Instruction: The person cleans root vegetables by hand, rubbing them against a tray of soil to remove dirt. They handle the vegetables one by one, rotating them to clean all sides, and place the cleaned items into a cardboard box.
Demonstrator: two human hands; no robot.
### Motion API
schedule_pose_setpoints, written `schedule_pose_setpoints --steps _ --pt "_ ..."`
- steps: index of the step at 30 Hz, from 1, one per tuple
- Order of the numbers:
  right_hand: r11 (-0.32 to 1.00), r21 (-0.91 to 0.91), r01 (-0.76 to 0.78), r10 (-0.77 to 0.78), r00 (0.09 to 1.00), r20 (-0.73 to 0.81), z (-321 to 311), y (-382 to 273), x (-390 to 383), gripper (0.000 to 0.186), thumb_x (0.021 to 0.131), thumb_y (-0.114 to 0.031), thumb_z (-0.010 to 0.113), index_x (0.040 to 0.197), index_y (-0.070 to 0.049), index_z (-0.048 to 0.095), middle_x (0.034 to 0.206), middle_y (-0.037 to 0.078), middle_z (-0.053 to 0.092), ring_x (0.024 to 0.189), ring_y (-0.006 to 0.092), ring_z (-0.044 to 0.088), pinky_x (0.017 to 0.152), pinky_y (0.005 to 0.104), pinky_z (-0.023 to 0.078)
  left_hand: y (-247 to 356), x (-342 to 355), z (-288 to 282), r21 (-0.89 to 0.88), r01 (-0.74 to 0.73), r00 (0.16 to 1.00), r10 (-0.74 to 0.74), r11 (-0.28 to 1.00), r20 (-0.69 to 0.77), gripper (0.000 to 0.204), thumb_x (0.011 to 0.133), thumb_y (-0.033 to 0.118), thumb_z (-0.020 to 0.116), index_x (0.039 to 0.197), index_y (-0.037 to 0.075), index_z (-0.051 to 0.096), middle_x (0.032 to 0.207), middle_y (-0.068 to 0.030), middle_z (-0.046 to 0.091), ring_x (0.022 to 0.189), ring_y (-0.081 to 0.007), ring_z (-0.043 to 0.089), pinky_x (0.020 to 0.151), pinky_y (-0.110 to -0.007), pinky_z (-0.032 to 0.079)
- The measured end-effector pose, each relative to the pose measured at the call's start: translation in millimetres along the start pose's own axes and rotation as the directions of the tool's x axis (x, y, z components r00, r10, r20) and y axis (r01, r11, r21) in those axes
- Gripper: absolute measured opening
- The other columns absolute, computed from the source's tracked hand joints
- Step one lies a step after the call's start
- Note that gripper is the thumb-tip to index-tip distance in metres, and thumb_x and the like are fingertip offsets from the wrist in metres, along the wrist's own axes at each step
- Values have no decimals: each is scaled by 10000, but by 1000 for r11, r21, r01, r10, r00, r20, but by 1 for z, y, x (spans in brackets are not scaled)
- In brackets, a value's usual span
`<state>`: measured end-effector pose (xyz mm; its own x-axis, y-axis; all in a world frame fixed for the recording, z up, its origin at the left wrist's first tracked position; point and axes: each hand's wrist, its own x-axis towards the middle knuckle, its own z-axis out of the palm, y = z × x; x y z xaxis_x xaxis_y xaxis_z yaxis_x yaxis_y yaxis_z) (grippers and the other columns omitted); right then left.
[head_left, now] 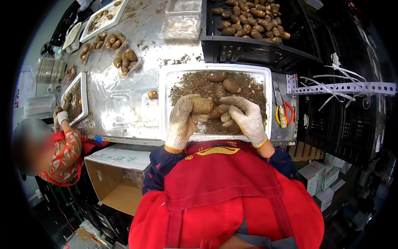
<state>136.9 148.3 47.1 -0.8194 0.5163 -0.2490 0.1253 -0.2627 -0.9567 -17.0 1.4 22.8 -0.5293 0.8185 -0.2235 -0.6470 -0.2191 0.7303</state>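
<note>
Both my hands wear dirty white gloves and hover over a white tray (pixel 165 74) with loose brown soil inside. My left hand (pixel 181 120) is wrapped round a brown taro root (pixel 202 106), holding it near the tray's middle. Opposite it, my right hand (pixel 248 118) has its fingers curled in, the tips close beside a smaller taro (pixel 215 113). What those fingers grip, if anything, is hidden. Farther back in the soil lie a rounded taro (pixel 232 85) and a longer taro (pixel 216 76).
A black crate (pixel 257 52) heaped with taros stands behind the tray. Scissors (pixel 278 97) and red-handled pliers (pixel 289 112) lie to the right. Clear plastic boxes (pixel 120 106), some filled, spread leftward. At far left, a co-worker's gloved hand (pixel 62 116) is at another tray (pixel 84 99).
</note>
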Motion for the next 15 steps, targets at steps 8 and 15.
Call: schedule_pose_setpoints --steps 8,15 --pt "851 -471 231 -273 962 -22 17 -8 1 445 836 -164 727 1258 -52 640 1115 149 700 947 193 709 837 310 580 0 -7 24 689 -155 981 194 708 21 398 1001 240 578 1273 -42 510 1160 -189 611 915 -213 671 706 -273 613" --pt "993 50 -104 105 994 -16 4 -5 1 296 939 -33 616 1231 2 650 1130 111 706 963 181 698 829 315 586 -11 -6 6 60 -29 997 33 998 -65 381 1010 203 576 1295 -32 483 1168 -166 607 940 -209 673 696 -292 627"
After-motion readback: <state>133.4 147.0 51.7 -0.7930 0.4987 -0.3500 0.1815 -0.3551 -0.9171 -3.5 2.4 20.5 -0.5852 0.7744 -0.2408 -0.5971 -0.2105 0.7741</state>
